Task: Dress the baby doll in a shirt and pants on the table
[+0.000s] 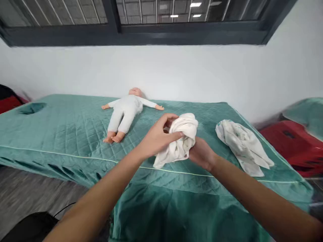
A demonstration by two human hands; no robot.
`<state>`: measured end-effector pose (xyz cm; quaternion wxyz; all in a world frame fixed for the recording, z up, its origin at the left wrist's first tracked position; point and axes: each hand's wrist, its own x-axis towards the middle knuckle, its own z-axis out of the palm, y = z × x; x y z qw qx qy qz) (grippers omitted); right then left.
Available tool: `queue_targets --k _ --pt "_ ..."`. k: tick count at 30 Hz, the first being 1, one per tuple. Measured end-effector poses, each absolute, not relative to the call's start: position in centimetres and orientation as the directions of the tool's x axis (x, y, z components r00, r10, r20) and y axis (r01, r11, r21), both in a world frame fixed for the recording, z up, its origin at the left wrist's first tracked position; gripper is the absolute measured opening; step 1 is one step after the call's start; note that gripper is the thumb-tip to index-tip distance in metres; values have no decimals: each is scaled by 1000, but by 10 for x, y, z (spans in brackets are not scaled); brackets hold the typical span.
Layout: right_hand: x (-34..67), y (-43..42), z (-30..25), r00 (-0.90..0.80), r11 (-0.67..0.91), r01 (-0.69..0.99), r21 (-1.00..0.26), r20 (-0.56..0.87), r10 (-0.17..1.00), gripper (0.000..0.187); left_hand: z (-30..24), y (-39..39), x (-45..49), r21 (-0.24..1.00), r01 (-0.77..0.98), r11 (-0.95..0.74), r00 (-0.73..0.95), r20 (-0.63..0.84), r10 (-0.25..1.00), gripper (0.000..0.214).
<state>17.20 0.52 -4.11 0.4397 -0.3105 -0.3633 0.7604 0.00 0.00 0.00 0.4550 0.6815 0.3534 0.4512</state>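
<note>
A bunched white baby garment point(185, 129), with a small print and a dark dot near its lower edge, is held up above the front part of the bed. My left hand point(164, 132) grips it from the left, thumb across the front and fingers over the top. From the lower right my right hand point(203, 153) holds it, with most of its fingers hidden behind the fabric. A baby doll point(123, 112) in a white long-sleeved suit lies on its back at the rear of the bed, arms spread, feet bare and towards me.
Green quilted cover point(75, 134) spreads over the bed. Another white printed garment point(239, 144) lies crumpled at the right. A red bag point(292, 144) stands beyond the right edge. A white wall point(176, 70) and a dark-framed barred window point(189, 33) rise behind. A black object point(30, 228) is at the lower left.
</note>
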Motion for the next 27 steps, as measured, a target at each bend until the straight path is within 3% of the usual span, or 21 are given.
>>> queue_targets --k 4,8,10,14,16,18,20,21,24,27 --pt "160 16 -36 -469 -361 -474 -803 -116 876 24 -19 8 -27 955 -7 -297 195 293 936 60" --pt "138 22 -32 -547 -428 -466 -774 -128 827 34 -40 10 -42 917 195 -348 160 320 934 93" --pt "127 22 -32 -615 -433 -410 -802 -107 781 40 -51 9 -46 877 295 -379 108 363 925 94" --pt "117 23 -38 -778 -358 -170 -918 -98 621 56 -70 3 -72 878 369 -305 -144 378 914 74" --pt "124 27 -48 -790 -212 16 -977 -142 597 61 -74 -6 -97 882 408 -237 -253 359 898 66" --pt "138 34 -64 -738 -2 254 -967 -195 646 63 -74 -19 -129 875 455 -164 -349 345 871 62" --pt "158 45 -87 -642 258 501 -826 -155 751 67 -71 -38 -164 855 514 -77 -435 337 835 63" --pt "168 51 -99 -596 394 587 -707 -47 802 70 -69 -50 -181 835 550 -27 -482 343 806 63" --pt "195 67 -133 -658 678 665 -313 182 731 76 -68 -87 -232 740 651 166 -590 357 724 62" --pt "207 74 -151 -722 763 638 -103 266 639 73 -82 -127 -280 605 673 426 -699 331 634 54"
